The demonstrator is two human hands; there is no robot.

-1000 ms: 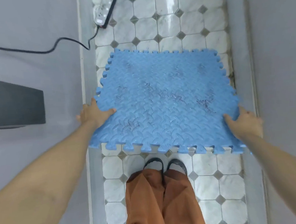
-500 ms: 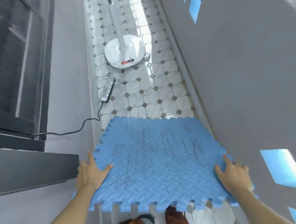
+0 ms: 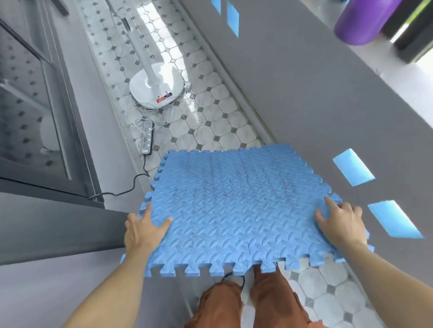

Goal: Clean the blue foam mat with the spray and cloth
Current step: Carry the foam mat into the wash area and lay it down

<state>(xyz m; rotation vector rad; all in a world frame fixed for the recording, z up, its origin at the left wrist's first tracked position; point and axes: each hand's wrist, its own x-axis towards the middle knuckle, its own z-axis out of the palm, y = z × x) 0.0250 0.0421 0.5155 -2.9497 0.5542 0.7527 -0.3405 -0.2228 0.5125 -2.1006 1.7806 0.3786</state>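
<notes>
The left hand and right hand grip the blue foam mat by its 2 side edges; dark smudges remain, and no spray or cloth is visible, so cleaning seems unstarted.

Bright daylight fills the narrow tiled floor, entering from the upper right past the ledge. A glare stripe washes out the tiles beside the white fan base. The purple container at the top right is soft and smeared. Wide-angle distortion bends the grey walls and the window frame outward. The blue foam mat is evenly lit, its texture crisp; edges blur slightly.
</notes>
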